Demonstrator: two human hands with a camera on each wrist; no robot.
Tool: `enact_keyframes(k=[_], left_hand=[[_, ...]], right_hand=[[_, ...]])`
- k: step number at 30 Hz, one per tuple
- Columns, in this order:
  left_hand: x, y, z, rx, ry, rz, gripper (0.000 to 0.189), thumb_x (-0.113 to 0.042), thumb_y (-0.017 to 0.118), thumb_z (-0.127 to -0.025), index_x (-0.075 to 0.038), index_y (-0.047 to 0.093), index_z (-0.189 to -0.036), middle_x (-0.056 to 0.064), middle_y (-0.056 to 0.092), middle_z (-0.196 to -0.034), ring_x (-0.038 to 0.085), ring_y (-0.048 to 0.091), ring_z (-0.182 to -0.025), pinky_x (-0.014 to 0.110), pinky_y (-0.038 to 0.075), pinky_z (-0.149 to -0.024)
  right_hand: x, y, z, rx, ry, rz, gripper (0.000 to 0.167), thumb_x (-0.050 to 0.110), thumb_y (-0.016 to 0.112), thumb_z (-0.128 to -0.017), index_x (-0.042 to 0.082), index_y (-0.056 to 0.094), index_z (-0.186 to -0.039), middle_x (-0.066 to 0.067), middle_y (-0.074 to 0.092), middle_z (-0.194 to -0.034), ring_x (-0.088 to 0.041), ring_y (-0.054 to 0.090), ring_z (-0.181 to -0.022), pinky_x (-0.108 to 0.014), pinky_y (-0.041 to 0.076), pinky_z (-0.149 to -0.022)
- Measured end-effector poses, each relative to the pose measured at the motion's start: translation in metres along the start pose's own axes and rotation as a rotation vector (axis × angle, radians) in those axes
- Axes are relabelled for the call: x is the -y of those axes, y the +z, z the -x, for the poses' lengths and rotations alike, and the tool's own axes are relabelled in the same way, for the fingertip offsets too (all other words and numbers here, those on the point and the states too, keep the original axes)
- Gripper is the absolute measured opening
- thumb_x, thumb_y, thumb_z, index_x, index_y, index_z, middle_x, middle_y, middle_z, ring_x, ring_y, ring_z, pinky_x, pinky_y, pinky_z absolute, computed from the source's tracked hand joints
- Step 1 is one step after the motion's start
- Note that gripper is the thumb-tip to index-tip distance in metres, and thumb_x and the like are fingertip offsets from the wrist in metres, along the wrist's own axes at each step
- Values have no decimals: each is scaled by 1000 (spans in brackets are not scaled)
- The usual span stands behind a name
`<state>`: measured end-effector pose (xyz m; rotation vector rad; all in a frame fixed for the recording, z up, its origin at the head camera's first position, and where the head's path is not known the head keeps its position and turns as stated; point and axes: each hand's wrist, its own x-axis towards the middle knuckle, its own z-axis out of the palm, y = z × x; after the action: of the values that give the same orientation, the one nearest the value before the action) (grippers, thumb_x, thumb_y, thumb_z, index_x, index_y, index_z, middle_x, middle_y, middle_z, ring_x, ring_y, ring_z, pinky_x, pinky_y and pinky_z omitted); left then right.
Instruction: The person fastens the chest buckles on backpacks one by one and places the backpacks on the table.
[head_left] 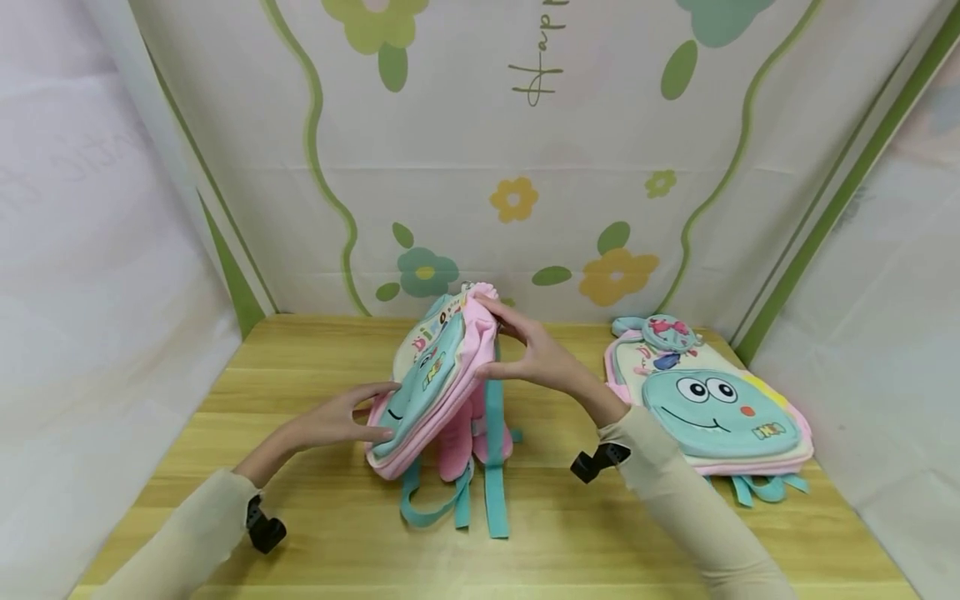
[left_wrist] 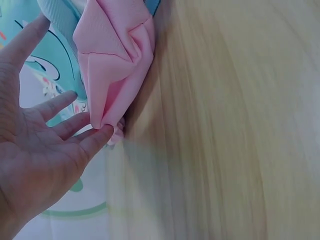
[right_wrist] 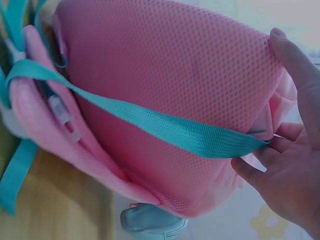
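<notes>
A child's backpack (head_left: 431,392), pink and teal with a cartoon face, is tilted above the table between both hands. My left hand (head_left: 341,418) touches its lower left front. In the left wrist view the left hand (left_wrist: 45,145) has spread, fairly straight fingers, their tips against the pink side fabric. My right hand (head_left: 536,350) grips the pink edge on the other side. In the right wrist view the right hand (right_wrist: 290,155) curls round that edge beside a teal strap (right_wrist: 200,137), one digit over the mesh back panel (right_wrist: 175,65). Padded shoulder straps (head_left: 453,442) hang below.
A matching backpack (head_left: 712,408) lies face up at the right of the wooden table (head_left: 300,517), its teal straps toward the front edge. A round coin purse (head_left: 670,333) sits at its top. A flower-patterned cloth (head_left: 450,200) stands behind, with white cloth on both sides.
</notes>
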<state>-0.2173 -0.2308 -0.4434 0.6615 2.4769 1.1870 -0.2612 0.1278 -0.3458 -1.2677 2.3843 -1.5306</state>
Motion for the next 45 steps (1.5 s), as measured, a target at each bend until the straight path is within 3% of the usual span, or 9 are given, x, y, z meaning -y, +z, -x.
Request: enact_keyframes(k=[12,17,23,31,37,45], left_hand=[[-5,16,-22,24,36,117,82,-35,76,-92,-17,33,-159,15,29,-165,39,31,-151,56,35,-118],[-8,23,-30,42,52,178,83,-32,77,-92,-18,31,-160,16,25,-167,42,27,-152,57,33,-119],[-12,33,-39,49,82,241,87,-29,77,-91,-14,27,-161,16,21,-168,43,20,-155,56,30,-120],[-15,46,-53,79,179,297,87,-17,75,-92,-10,23,-162,13,27,-166,37,27,-153,53,32,-120],[-21,47,-57,89,221,304,87,-20,77,-92,-13,25,-161,9,30,-165,34,28,-153,52,37,-118],[-20,45,-52,100,188,288,93,-25,78,-90,-3,22,-160,19,28,-165,42,26,-152,58,31,-120]], right_hand=[[15,-19,-14,28,-20,48,92,23,87,-82,14,36,-159,-9,43,-159,-24,50,-139,-42,40,-118],[22,-26,-20,62,-21,78,91,21,86,-83,14,36,-159,-11,46,-156,-24,52,-138,-42,44,-114],[34,-29,-27,75,1,128,91,26,87,-82,19,38,-158,-8,44,-159,-21,50,-140,-40,43,-116],[50,-25,-40,113,6,186,89,30,88,-81,24,41,-157,-3,46,-158,-18,46,-143,-42,43,-115],[59,-20,-49,128,10,263,88,35,88,-80,29,43,-155,2,51,-154,-13,51,-131,-38,49,-106],[66,-8,-58,160,-26,254,87,31,89,-79,24,45,-154,3,50,-154,-14,49,-131,-38,47,-108]])
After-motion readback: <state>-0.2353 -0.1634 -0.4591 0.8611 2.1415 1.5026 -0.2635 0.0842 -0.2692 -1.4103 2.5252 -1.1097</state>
